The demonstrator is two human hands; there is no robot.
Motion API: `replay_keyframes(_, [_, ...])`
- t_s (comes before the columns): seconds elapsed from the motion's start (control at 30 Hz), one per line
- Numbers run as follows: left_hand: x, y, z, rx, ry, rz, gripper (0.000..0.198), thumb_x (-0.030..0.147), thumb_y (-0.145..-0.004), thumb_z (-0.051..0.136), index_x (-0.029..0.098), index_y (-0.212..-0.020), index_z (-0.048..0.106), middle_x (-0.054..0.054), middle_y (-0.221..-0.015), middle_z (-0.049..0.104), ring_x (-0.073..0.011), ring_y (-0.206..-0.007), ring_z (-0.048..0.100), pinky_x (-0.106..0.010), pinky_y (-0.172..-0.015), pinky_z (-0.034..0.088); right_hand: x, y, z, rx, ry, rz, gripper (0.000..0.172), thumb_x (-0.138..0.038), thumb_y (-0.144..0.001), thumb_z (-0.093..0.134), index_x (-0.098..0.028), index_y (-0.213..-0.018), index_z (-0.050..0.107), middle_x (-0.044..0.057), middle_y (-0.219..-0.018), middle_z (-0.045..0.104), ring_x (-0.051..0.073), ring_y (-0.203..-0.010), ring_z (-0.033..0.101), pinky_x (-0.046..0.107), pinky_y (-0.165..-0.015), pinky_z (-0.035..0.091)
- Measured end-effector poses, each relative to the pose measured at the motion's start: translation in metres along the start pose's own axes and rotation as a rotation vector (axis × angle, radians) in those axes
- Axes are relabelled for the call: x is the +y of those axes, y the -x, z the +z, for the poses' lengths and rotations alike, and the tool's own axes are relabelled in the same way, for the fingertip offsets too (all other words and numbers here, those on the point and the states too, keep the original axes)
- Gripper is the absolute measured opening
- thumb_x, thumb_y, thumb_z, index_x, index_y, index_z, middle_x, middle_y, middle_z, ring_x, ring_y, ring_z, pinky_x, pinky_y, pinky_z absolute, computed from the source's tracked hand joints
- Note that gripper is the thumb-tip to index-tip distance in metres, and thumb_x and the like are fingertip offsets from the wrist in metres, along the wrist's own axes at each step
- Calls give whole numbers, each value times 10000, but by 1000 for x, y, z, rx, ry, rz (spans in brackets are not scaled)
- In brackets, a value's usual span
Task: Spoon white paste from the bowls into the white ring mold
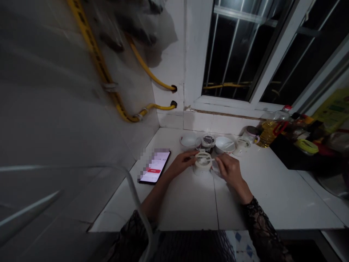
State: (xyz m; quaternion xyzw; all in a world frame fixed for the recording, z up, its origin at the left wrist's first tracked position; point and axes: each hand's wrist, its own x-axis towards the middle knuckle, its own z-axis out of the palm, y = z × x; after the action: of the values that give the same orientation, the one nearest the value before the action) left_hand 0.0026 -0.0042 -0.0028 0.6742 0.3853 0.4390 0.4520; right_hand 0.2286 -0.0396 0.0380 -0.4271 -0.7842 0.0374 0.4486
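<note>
A small white jar [202, 165] stands on the white tiled counter [188, 196] in front of me. My left hand [181, 163] curls around its left side and holds it. On the jar's right, my right hand [230, 168] has its fingers pinched on a thin white spoon [211, 159] that reaches over the jar's open mouth. Just behind the jar stand a dark-topped jar [208, 141], a white bowl [188, 141] and a second white bowl [225, 145].
A lit phone [156, 166] lies on the counter to the left. A white cup [242, 145], a mug [252, 133] and an oil bottle [272, 127] stand at the back right beside a dark tray [289, 153] of bottles. Yellow hoses [109, 87] run along the wall.
</note>
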Motion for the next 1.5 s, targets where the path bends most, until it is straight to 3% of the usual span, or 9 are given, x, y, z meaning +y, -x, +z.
replay_keyframes(0.07, [-3,0,0,2,18,-1,493,421,-772,635,134,-1171,667,-128,-1123,684,-154,-714,617,-276,-646,516,-2,3,0,-87,86,-165,281,-317,-916,468,-187,-714,613,53,-676,622,140,-609,541,251,-604,406])
replay_keyframes(0.13, [-5,-1,1,8,29,0,497,425,-772,638,131,-1172,667,-131,-1087,689,-152,-708,610,-271,-639,510,2,5,-6,-35,68,-141,279,-297,-932,438,-186,-744,611,49,-680,617,138,-601,536,250,-595,405])
replay_keyframes(0.23, [-8,0,1,16,44,-4,475,429,-782,629,149,-1165,673,-125,-1085,674,-145,-702,596,-270,-635,503,15,7,-21,101,-14,135,338,-371,-925,441,-189,-662,550,2,-588,532,125,-543,477,240,-537,374])
replay_keyframes(0.33, [-9,2,2,25,44,-19,472,423,-795,614,148,-1176,664,-127,-1104,651,-148,-725,592,-276,-648,501,28,9,-34,83,-59,382,407,-470,-885,457,-193,-588,488,-22,-527,447,117,-517,417,235,-504,331])
replay_keyframes(0.43, [-9,4,2,25,39,-43,479,423,-800,611,155,-1194,651,-119,-1092,648,-154,-752,589,-280,-669,507,36,9,-38,10,-74,471,422,-485,-852,471,-199,-544,440,-30,-502,397,114,-506,381,236,-496,308])
replay_keyframes(0.77, [-8,6,2,37,75,-91,469,424,-787,629,156,-1170,665,-125,-1142,624,-131,-705,580,-256,-637,505,27,9,-22,-245,-87,436,376,-393,-834,456,-203,-519,377,-25,-515,378,106,-506,344,230,-483,261])
replay_keyframes(1.27, [-1,5,3,48,16,-71,433,394,-805,607,178,-1176,665,-122,-1155,644,-155,-742,606,-263,-626,518,35,6,-28,-79,-200,661,410,-499,-786,484,-188,-518,487,-26,-462,388,101,-456,343,232,-449,265])
replay_keyframes(1.37, [-1,5,3,54,17,-38,419,389,-797,617,184,-1157,677,-118,-1130,663,-164,-761,611,-260,-625,522,37,7,-26,-63,-132,608,399,-484,-804,480,-189,-536,500,-20,-480,416,108,-475,368,231,-460,275])
replay_keyframes(1.5, [-1,5,2,43,18,-46,437,401,-799,611,175,-1168,668,-121,-1123,663,-155,-736,611,-271,-639,529,34,8,-19,-154,-135,511,387,-443,-822,469,-188,-532,487,-20,-498,446,106,-495,388,226,-480,286])
